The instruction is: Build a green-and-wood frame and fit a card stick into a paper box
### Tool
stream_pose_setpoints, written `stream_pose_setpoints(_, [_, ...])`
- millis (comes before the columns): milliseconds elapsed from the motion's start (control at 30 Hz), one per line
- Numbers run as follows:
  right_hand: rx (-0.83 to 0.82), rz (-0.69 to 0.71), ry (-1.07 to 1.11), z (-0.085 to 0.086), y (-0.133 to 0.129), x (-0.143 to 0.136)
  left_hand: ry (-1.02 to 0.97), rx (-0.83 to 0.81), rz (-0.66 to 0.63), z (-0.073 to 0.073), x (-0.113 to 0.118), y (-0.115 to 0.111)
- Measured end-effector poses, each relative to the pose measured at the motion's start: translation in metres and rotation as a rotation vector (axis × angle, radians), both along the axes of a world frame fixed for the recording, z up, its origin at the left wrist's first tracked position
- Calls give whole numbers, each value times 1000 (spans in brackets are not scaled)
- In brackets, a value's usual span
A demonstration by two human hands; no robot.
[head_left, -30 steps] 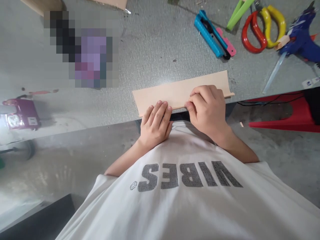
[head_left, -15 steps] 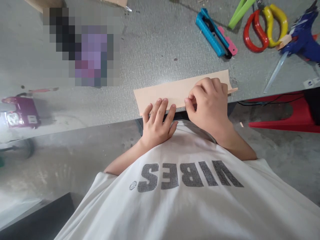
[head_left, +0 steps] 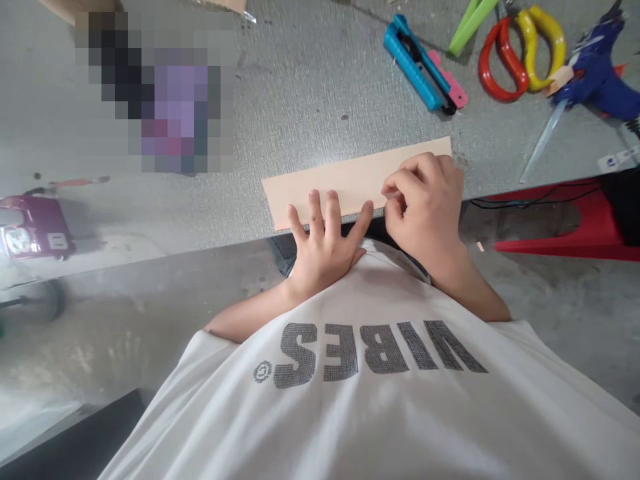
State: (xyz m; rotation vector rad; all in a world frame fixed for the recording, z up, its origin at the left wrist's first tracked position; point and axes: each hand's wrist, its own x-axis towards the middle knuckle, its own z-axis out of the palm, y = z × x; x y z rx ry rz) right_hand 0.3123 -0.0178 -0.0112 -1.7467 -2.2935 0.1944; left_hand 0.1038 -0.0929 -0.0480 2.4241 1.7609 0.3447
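A long strip of peach-coloured paper (head_left: pixel 320 177) lies along the near edge of the table. My left hand (head_left: pixel 323 243) rests on the left and middle part of the strip, its fingers spread and the fingertips pressing down near the front edge. Farther right, my right hand (head_left: pixel 425 200) has its fingers curled, thumb and index pinched at the strip's near edge. That hand covers most of the right end of the paper, and the exact spot between its fingertips is hidden.
Beyond the strip on the grey table (head_left: pixel 295 87) lie a blue cutter (head_left: pixel 413 63), a pink cutter (head_left: pixel 453 83), red-handled (head_left: pixel 520 80) and yellow-handled scissors (head_left: pixel 555 47), and a blue glue gun (head_left: pixel 595 73). A purple device (head_left: pixel 50 227) stands left; a red stool (head_left: pixel 590 220) is at right.
My left fingers have spread wider, the index reaching right along the front edge. My right hand has slid slightly right; the raised flap at the paper's right end no longer shows.
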Motion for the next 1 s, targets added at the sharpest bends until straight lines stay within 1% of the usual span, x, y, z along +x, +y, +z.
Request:
stream_pose_setpoints(100, [63,-31,39,-8,0,8,-41,30,-10,-2,0,0])
stream_pose_setpoints(233, [150,-54,111,-18,3,26,-109,51,-14,-4,-2,-1])
stream_pose_setpoints(433, [176,-71,91,-22,9,61,-116,42,13,-6,-3,-1])
stream_pose_setpoints(600, [227,-72,112,-27,11,83,-125,57,45,-10,-10,-3])
stream_pose_setpoints(700, [255,-53,149,-28,6,86,-118,92,70,-11,-14,-4])
stream_pose_setpoints(800, [287,-88,160,-28,0,81,-109,137,72,-13,-17,-4])
stream_pose_setpoints(867, [307,-95,148,-29,-3,75,-115,130,64,-13,-18,-4])
stream_pose_setpoints(1000, [288,-15,116,-37,-9,65,-135,99,51,-12,-19,-4])
